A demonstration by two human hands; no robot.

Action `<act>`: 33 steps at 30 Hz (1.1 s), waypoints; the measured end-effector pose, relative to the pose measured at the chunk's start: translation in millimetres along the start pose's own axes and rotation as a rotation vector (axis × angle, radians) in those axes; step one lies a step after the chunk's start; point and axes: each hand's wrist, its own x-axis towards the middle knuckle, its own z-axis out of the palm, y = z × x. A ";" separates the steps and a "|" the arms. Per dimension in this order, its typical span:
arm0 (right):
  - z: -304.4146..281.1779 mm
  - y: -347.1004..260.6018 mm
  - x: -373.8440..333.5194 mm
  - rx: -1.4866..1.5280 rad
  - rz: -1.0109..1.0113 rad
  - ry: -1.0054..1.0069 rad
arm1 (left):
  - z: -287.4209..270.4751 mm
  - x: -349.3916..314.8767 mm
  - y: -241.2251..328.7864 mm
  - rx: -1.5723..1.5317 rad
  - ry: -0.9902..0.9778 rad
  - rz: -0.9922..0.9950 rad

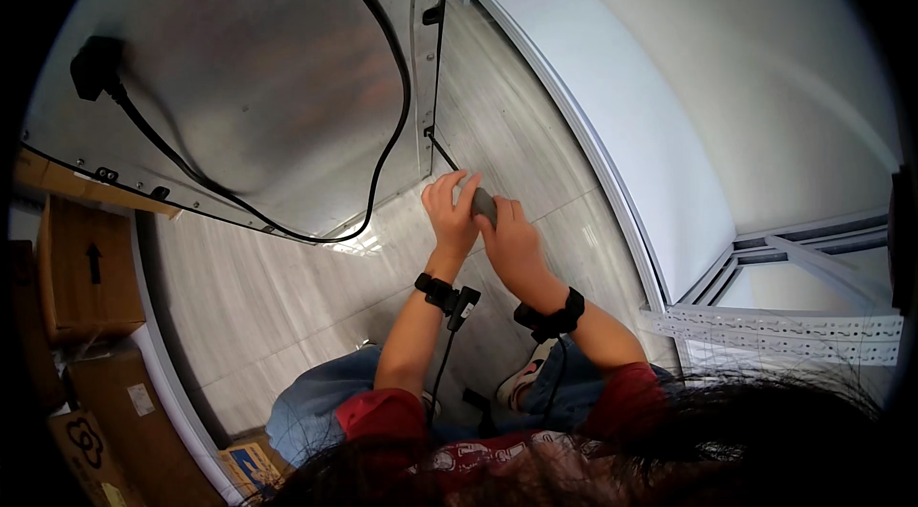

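A screwdriver with a thick grey handle (485,208) and a thin dark shaft lies between both my hands in the middle of the view. Its shaft slants up and left, and the tip meets the lower right edge of a metal cabinet panel (277,115), at a small dark fitting (428,132). My left hand (451,215) is closed round the front of the handle, near the shaft. Behind it, my right hand (513,247) grips the rear of the handle. Fingers partly cover the handle, and the exact contact at the tip is too small to make out.
A black power cord (406,77) loops down across the panel to a plug (98,67). Cardboard boxes (91,268) stand on a shelf at the left. White metal shelving (612,115) runs along the right. Light wood-look flooring (268,297) lies between them.
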 end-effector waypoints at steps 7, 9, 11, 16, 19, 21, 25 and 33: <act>-18.5 -11.7 -0.4 -0.135 -0.191 0.095 | -4.9 4.5 -7.1 0.049 -0.022 0.126; -17.1 -14.1 -1.9 -0.129 -0.078 -0.044 | -5.6 5.8 -5.4 0.066 -0.008 0.126; -13.4 -12.4 -1.4 -0.021 0.040 -0.177 | -4.0 5.6 -0.1 0.040 0.036 0.087; -0.8 -2.7 -3.4 0.213 0.225 -0.419 | -0.4 -0.3 -1.7 0.010 0.057 0.064; -30.1 -31.4 -3.8 0.038 0.116 -0.272 | -4.8 0.2 -5.1 0.002 -0.025 0.098; -20.4 -22.2 -11.6 -0.019 -0.031 -0.174 | -4.0 2.1 -1.2 0.005 -0.015 0.073; -0.6 -10.5 -11.1 0.124 0.031 -0.117 | -0.4 0.8 -5.4 0.018 0.157 -0.003; -23.0 -16.3 1.4 0.050 -0.037 -0.030 | -6.2 2.8 -6.7 0.038 0.032 0.089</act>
